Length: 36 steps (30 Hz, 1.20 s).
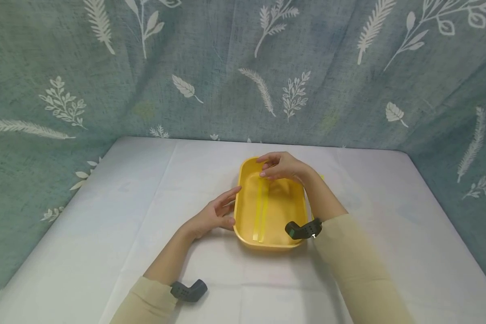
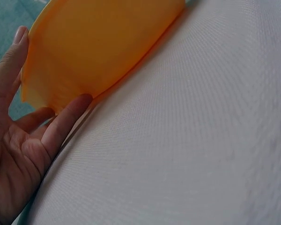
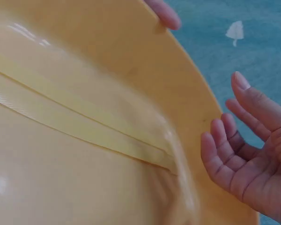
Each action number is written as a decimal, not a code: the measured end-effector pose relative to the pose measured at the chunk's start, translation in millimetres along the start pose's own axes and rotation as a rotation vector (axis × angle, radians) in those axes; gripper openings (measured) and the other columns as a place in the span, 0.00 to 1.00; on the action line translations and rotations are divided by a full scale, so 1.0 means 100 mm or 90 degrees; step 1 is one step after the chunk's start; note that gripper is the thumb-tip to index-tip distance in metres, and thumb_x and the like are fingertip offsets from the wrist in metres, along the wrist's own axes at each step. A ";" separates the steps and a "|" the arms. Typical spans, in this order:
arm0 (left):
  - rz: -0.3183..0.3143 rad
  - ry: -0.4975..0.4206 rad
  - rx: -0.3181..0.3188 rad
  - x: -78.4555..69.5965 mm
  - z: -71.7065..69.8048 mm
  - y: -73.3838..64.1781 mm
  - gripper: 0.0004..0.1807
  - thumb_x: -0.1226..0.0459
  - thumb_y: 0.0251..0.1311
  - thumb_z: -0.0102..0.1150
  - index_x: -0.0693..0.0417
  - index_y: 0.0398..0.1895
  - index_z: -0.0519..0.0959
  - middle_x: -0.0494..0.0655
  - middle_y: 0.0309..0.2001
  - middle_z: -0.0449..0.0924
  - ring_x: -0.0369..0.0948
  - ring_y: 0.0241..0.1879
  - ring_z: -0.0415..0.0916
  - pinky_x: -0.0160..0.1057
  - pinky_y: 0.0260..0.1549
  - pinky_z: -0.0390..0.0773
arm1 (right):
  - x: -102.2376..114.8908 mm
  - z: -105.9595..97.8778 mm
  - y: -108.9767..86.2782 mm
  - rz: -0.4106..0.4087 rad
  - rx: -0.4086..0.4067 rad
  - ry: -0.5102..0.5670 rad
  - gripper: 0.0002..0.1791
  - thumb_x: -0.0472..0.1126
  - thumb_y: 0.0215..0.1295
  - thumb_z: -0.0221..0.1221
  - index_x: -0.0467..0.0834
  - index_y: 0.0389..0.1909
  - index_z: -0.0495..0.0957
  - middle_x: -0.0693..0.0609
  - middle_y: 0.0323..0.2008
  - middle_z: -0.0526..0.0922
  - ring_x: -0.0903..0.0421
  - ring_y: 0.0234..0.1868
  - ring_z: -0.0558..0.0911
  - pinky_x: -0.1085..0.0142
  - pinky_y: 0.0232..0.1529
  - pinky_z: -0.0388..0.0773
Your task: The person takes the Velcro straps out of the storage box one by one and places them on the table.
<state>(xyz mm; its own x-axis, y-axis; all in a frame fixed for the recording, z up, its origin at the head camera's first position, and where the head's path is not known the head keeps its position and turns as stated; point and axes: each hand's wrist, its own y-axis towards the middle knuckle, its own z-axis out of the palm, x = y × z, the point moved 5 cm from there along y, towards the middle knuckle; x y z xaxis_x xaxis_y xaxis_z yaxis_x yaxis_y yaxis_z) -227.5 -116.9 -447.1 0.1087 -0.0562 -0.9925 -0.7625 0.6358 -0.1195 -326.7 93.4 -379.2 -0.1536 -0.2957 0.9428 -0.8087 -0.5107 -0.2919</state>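
A white, finely woven cloth (image 1: 421,252) with faint fold lines covers the table, whose far corners are rounded. Grey-green fabric (image 1: 227,103), printed with white leaves, sprigs and feather-like fronds, hangs behind it and down both sides. A yellow rounded-rectangular plastic tray (image 1: 285,202) sits near the middle of the cloth, slightly right of centre. Two flat, translucent yellow strips (image 1: 257,211) run lengthwise, side by side, along its floor. The left hand (image 1: 214,216) is spread wide, thumb and fingers touching the tray's left side. The right hand (image 1: 285,166) is above the far end, fingers loosely bent, thumb apart, grasping nothing; whether it touches the rim, I cannot tell. Both sleeves (image 1: 360,265) are beige. Dark, angled devices (image 1: 189,291) sit at the wrists; any lettering on them is too small to read.
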 end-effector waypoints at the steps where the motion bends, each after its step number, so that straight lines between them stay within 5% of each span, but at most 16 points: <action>1: -0.001 0.001 -0.001 0.00 0.00 0.00 0.47 0.60 0.54 0.67 0.36 0.74 0.50 0.45 0.75 0.46 0.49 0.73 0.46 0.47 0.56 0.73 | -0.01 0.01 0.01 -0.001 -0.008 -0.002 0.28 0.34 0.58 0.64 0.39 0.61 0.71 0.51 0.36 0.76 0.56 0.34 0.79 0.51 0.54 0.76; 11: 0.007 -0.003 0.007 -0.01 0.00 -0.01 0.48 0.62 0.55 0.66 0.37 0.75 0.48 0.46 0.74 0.46 0.49 0.73 0.45 0.47 0.57 0.72 | -0.22 0.07 0.06 0.048 -0.075 0.040 0.30 0.35 0.55 0.66 0.43 0.61 0.71 0.51 0.35 0.72 0.57 0.26 0.70 0.64 0.37 0.75; 22: 0.010 -0.004 0.017 0.01 -0.02 0.01 0.49 0.60 0.54 0.67 0.38 0.75 0.48 0.43 0.75 0.45 0.48 0.74 0.44 0.46 0.58 0.72 | -0.31 0.12 0.10 0.081 -0.138 -0.175 0.35 0.33 0.45 0.72 0.39 0.58 0.72 0.45 0.43 0.75 0.53 0.41 0.73 0.70 0.37 0.75; 28: 0.003 0.001 0.014 0.01 -0.02 0.00 0.49 0.59 0.53 0.68 0.38 0.75 0.48 0.42 0.75 0.45 0.47 0.73 0.45 0.46 0.58 0.72 | -0.30 0.16 0.13 0.059 -0.148 -0.299 0.32 0.36 0.43 0.74 0.39 0.52 0.75 0.47 0.37 0.75 0.54 0.38 0.72 0.71 0.34 0.69; 36: 0.003 -0.009 0.019 -0.01 -0.01 -0.02 0.47 0.63 0.56 0.65 0.38 0.75 0.48 0.41 0.75 0.45 0.47 0.73 0.45 0.46 0.56 0.74 | -0.26 0.24 0.15 0.054 -0.134 -0.371 0.31 0.39 0.45 0.74 0.39 0.52 0.75 0.48 0.37 0.75 0.53 0.38 0.72 0.69 0.35 0.70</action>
<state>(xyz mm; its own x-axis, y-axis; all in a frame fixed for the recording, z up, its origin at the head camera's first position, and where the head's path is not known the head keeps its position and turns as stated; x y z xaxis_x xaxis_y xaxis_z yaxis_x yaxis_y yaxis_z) -226.5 -118.9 -445.7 0.1142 -0.0431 -0.9925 -0.7439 0.6585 -0.1142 -321.5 74.0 -412.2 0.0649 -0.7509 0.6572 -0.9106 -0.3139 -0.2688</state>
